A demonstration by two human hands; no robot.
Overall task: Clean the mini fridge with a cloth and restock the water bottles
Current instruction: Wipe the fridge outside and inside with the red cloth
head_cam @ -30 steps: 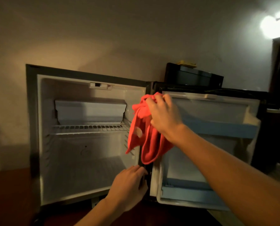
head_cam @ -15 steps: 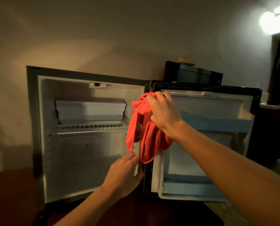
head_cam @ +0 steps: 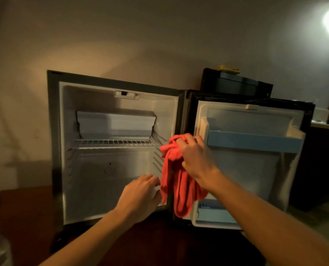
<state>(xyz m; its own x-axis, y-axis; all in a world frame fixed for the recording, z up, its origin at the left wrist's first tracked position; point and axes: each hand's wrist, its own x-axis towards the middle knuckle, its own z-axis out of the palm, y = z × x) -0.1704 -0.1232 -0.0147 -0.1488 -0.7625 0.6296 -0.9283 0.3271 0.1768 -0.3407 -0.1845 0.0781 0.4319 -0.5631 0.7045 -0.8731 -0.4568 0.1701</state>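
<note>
At the frame's centre the right hand (head_cam: 195,158) grips a bunched red cloth (head_cam: 176,181), while the left hand (head_cam: 140,196), fingers relaxed, rests by the fridge (head_cam: 109,169) opening. To wipe well, the cloth likely wants spreading flat first.

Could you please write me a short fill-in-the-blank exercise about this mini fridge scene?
1. The right hand grips a cloth whose colour is ____.
2. The mini fridge has its door standing ____.
3. The wire shelf inside carries ____ bottles.
4. The left hand reaches toward the cloth and holds ____.

Missing words: red; open; no; nothing
</note>
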